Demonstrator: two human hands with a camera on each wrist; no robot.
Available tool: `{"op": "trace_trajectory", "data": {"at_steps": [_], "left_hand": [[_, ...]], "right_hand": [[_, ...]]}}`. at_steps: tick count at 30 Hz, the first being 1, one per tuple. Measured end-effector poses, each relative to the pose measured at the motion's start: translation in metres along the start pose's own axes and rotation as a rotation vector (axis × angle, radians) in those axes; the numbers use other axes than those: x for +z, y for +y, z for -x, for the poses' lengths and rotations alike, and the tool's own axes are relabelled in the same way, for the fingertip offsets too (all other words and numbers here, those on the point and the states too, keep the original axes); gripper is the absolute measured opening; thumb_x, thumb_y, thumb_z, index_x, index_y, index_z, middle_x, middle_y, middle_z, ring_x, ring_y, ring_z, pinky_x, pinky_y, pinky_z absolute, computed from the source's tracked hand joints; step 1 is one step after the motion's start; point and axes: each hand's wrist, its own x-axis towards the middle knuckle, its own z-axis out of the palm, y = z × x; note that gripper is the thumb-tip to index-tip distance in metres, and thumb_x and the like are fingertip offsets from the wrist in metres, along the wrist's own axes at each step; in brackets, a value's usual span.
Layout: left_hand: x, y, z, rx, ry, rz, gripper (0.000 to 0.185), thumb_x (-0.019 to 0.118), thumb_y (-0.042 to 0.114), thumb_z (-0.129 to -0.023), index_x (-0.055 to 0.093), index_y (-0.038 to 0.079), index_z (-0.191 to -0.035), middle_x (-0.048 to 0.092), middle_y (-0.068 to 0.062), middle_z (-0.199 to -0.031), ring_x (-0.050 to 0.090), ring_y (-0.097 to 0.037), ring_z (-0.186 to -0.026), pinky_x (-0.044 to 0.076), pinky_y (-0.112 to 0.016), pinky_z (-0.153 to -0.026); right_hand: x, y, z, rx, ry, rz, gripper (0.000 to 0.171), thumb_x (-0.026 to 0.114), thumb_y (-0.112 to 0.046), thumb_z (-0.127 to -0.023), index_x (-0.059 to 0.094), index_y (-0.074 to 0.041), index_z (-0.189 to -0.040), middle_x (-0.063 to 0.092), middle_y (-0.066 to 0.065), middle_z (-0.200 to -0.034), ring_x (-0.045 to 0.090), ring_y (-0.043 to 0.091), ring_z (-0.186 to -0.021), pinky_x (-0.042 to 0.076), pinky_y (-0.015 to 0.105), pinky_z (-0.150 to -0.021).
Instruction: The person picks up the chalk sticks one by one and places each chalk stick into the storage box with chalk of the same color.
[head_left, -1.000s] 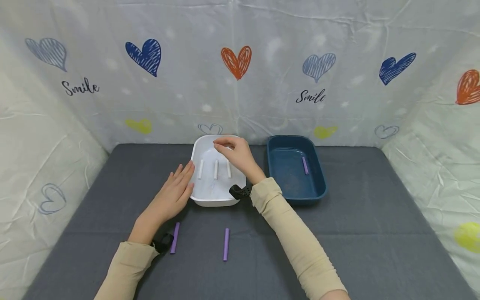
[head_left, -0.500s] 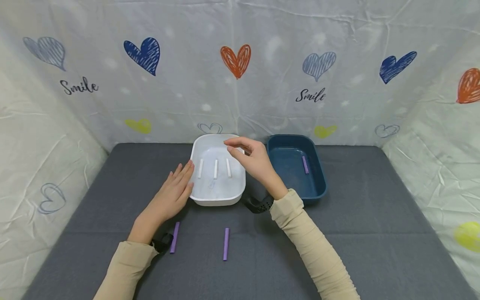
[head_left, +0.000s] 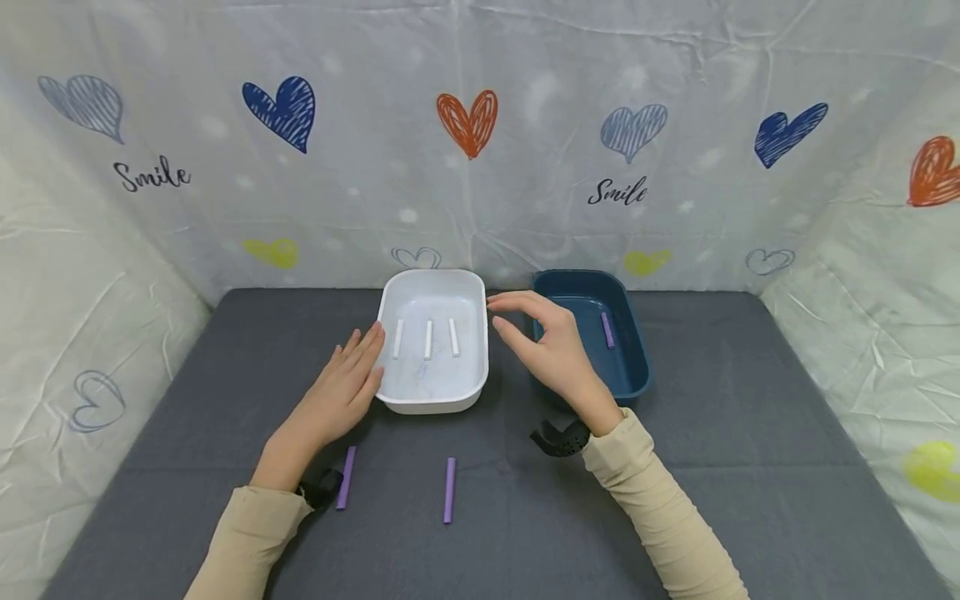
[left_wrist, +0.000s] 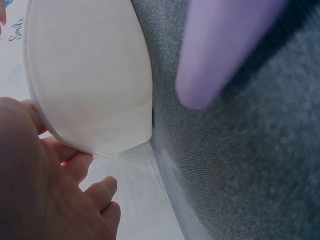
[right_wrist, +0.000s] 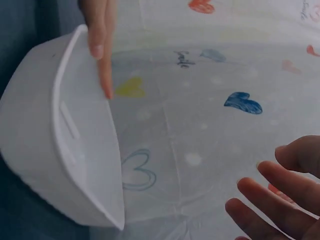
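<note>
On the dark grey table cover (head_left: 225, 350), the left hand (head_left: 333, 400) lies flat with straight fingers resting against the left wall of the white tray (head_left: 432, 285), gripping nothing. Near that wrist lies a purple stick (head_left: 344, 477), and a second purple stick (head_left: 448, 490) lies further right, both pointing away from the person, well apart from each other and in front of the tray. The white tray is a rounded rectangular plastic basin with a glossy inside; three short white sticks (head_left: 427, 339) lie in it side by side, parallel and apart. Right of the tray, the right hand (head_left: 551, 350) hovers with loosely bent, spread fingers and holds nothing, just over the gap between the two trays. The dark blue tray (head_left: 633, 354) stands beside the white one and holds one purple stick (head_left: 607, 330) near its right wall.
</note>
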Motion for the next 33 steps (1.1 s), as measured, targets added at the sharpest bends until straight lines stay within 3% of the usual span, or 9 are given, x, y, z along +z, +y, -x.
{"op": "trace_trajectory", "data": {"at_steps": [5,12,19,26,33], "left_hand": [[0.002,0.000,-0.002,0.005,-0.003,0.006,0.057,0.031,0.029,-0.110,0.017,0.002,-0.158,0.011,-0.010,-0.165,0.008,-0.040,-0.150,0.010,-0.062,-0.117],[0.002,-0.002,-0.001,-0.002,-0.003,-0.007,0.058,0.031,0.030,-0.110,0.016,0.003,-0.158,0.010,-0.009,-0.166,0.010,-0.041,-0.149,0.011,-0.062,-0.117],[0.001,-0.001,0.000,-0.006,-0.013,-0.001,0.058,0.031,0.030,-0.110,0.015,0.003,-0.158,0.010,-0.010,-0.166,0.007,-0.040,-0.150,0.010,-0.061,-0.117],[0.001,-0.002,-0.001,0.000,-0.006,0.007,0.058,0.030,0.030,-0.110,0.015,0.002,-0.158,0.010,-0.011,-0.166,0.006,-0.039,-0.150,0.009,-0.062,-0.117],[0.003,-0.004,-0.001,0.006,0.007,0.011,0.058,0.029,0.032,-0.110,0.015,0.003,-0.158,0.010,-0.011,-0.166,0.009,-0.043,-0.149,0.009,-0.062,-0.117]], "right_hand": [[-0.017,0.000,0.015,-0.010,0.044,0.050,0.020,0.068,-0.005,-0.094,0.073,-0.007,-0.113,0.068,0.008,-0.122,0.061,0.022,-0.117,0.046,0.039,-0.102],[-0.036,-0.027,0.033,-0.039,0.096,0.152,0.021,0.066,0.011,-0.088,0.070,0.007,-0.108,0.067,0.024,-0.116,0.061,0.038,-0.113,0.042,0.046,-0.107],[-0.056,0.013,0.059,-0.058,0.130,0.197,0.027,0.068,0.009,-0.087,0.071,0.000,-0.112,0.068,0.017,-0.118,0.061,0.033,-0.114,0.033,0.042,-0.115],[-0.080,0.040,0.088,-0.001,0.183,0.268,0.026,0.069,0.005,-0.088,0.073,-0.004,-0.113,0.070,0.011,-0.118,0.062,0.030,-0.113,0.037,0.047,-0.112],[-0.097,0.059,0.118,0.058,0.169,0.355,0.028,0.069,0.005,-0.087,0.072,-0.001,-0.115,0.069,0.010,-0.121,0.063,0.030,-0.114,0.039,0.051,-0.109]]}}
